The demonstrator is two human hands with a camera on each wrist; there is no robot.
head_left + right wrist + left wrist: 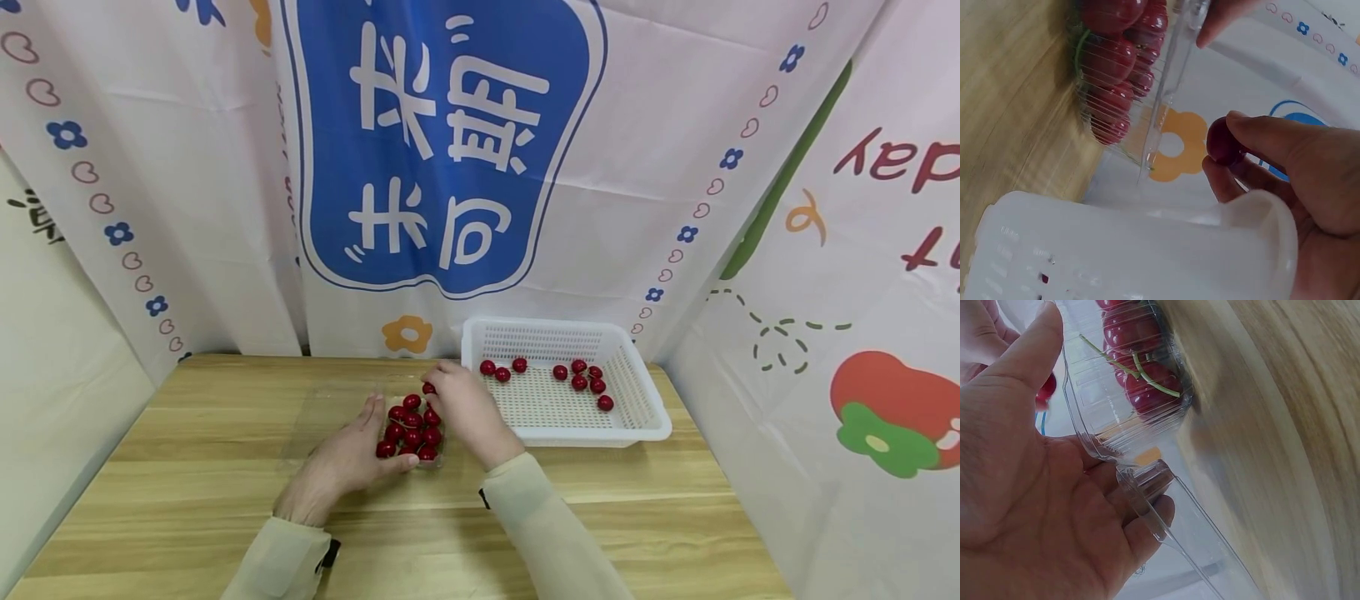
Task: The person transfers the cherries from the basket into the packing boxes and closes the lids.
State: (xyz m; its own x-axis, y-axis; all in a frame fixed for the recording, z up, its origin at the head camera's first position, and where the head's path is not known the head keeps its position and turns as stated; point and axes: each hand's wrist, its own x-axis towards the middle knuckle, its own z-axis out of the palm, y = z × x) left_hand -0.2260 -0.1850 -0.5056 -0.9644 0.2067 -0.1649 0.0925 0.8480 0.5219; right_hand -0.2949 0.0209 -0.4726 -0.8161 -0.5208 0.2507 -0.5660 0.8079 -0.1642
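Note:
A clear plastic box (1088,406) full of red cherries (412,421) stands on the table, its clear lid (318,412) folded open to the left. My left hand (348,454) grips the box's left side, thumb along the near rim and fingers near the hinge, as the left wrist view shows. Above the box's far right corner, my right hand (468,412) pinches one cherry (1224,142) between thumb and fingers. That cherry is clear of the box's rim in the right wrist view. Stems (1138,375) show through the box wall.
Right of the box stands a white perforated basket (656,417), with several loose cherries (579,382) spread inside. Its left end is close to my right hand. A printed curtain (247,275) hangs behind the wooden table (187,500).

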